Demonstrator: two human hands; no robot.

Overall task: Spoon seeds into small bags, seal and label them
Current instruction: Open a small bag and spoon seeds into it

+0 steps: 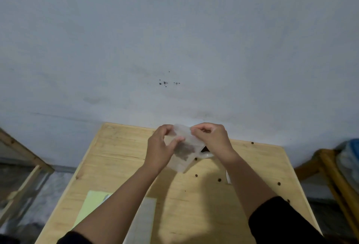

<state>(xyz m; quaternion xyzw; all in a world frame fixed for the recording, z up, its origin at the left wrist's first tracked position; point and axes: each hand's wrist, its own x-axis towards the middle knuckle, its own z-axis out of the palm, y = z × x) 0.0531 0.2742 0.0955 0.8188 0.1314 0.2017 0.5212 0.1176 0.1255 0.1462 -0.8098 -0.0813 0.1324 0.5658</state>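
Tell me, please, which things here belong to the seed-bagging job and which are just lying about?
In the job:
small clear bag with seeds inside, pinched by left hand and right hand
loose seeds
pale green sheet

Lying about:
wooden frame
wooden stand

A thin, translucent plastic bag (pixel 184 146), slightly crinkled, at centre frame. Below it a pale, matt wooden table (pixel 116 156) with visible grain. A matt yellow-green paper sheet (pixel 91 207) at lower left. Behind, a matt, smudged painted wall (pixel 174 40).
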